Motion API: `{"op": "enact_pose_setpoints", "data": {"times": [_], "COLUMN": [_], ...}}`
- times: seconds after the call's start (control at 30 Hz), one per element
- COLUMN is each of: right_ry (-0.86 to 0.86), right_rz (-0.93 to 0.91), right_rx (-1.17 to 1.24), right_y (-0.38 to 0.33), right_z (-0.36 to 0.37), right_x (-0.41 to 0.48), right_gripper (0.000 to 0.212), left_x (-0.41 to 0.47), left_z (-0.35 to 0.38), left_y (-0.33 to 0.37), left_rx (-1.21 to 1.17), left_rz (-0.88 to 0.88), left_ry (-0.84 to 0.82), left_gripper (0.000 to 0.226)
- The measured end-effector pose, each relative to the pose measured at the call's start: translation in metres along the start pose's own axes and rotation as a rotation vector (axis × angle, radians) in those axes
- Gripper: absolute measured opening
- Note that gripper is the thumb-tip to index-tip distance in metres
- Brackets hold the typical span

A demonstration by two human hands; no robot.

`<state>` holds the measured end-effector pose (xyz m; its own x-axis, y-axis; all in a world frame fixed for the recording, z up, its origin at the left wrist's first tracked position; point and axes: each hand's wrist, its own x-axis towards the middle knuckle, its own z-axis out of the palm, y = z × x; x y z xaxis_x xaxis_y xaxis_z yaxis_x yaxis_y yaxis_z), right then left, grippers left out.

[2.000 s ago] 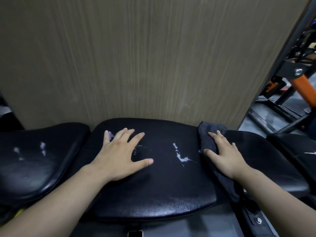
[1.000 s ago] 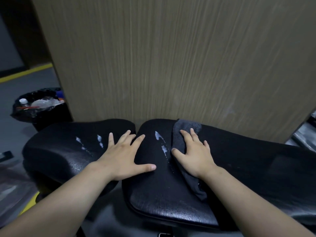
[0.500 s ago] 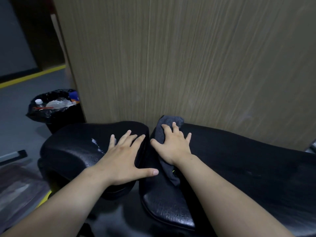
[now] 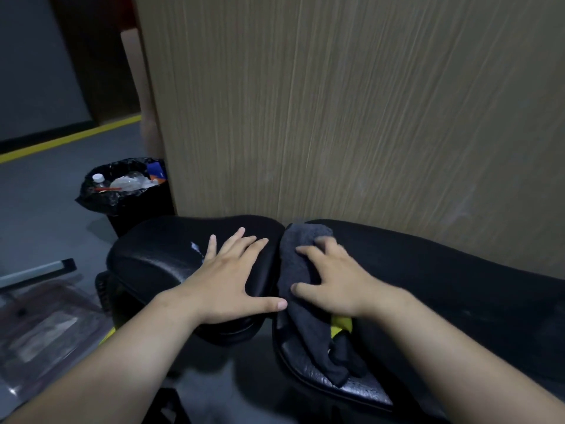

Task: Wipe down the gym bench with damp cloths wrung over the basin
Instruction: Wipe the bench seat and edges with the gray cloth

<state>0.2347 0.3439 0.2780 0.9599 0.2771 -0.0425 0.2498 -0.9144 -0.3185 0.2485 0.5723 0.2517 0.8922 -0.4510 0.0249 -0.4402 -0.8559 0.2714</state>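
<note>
**Cloth (image 4: 298,255) sitting right of the pad joint, smear (image 4: 195,248) sitting left of it**

Left hand (image 4: 232,280): lying flat, palm down, fingers spread and straight, gripping nothing. It's bracing on the short pad (image 4: 159,264), thumb pointing toward that pad's right end.

Right hand (image 4: 342,283): lying palm down on the cloth, fingers spread and only slightly bent, so it's pressing the cloth, not bunching it. Fingertips are blurring, so I can't tell more. The hands are lying side by side, thumbs near each other.

Cloth: dark grey, lying front to back across the left end of the long pad (image 4: 458,289), near end hanging over the front edge. A yellow bit (image 4: 341,324) is showing under the right wrist; can't tell what it is.

Bench (image 4: 397,261): two black pads lying in line, long axis running left-right across the view, parallel to the wood-grain panel (image 4: 336,117) just behind.

Key relation: the white smear is sitting on the short pad just beyond the left hand's little finger, so the left hand is lying between cloth and smear. It's the nearer hand, but it's carrying no cloth. My read: the cloth is going to have to cross the joint leftward along the bench axis. The left hand is blocking that lane, so it's likely needing to shift first or the wipe is stopping short.

Outward: a bin (image 4: 122,194) with a black liner is standing past the short pad's far-left corner, on grey floor (image 4: 46,209) with a yellow stripe (image 4: 70,139). The basin isn't showing in view.
</note>
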Motion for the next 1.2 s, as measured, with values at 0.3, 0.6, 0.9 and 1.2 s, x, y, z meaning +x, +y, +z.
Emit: {"op": "enact_pose_setpoints", "data": {"times": [0.3, 0.6, 0.9, 1.2], "right_ry": [0.016, 0.076, 0.044, 0.066], "right_rz": [0.076, 0.076, 0.113, 0.229], "right_rx": [0.062, -0.077, -0.105, -0.060], "right_y": [0.004, -0.014, 0.020, 0.103], "right_z": [0.017, 0.031, 0.013, -0.013], "right_x": [0.022, -0.026, -0.062, -0.125], "right_gripper": [0.112, 0.111, 0.095, 0.089], "left_x": [-0.005, -0.003, 0.005, 0.022], "left_z": [0.001, 0.009, 0.018, 0.031], "left_y": [-0.008, 0.005, 0.036, 0.119], "left_rx": [-0.063, -0.153, -0.128, -0.076], "left_rz": [0.015, 0.006, 0.066, 0.101], "left_ry": [0.004, 0.147, 0.124, 0.016], "left_gripper": [0.128, 0.049, 0.052, 0.065]}}
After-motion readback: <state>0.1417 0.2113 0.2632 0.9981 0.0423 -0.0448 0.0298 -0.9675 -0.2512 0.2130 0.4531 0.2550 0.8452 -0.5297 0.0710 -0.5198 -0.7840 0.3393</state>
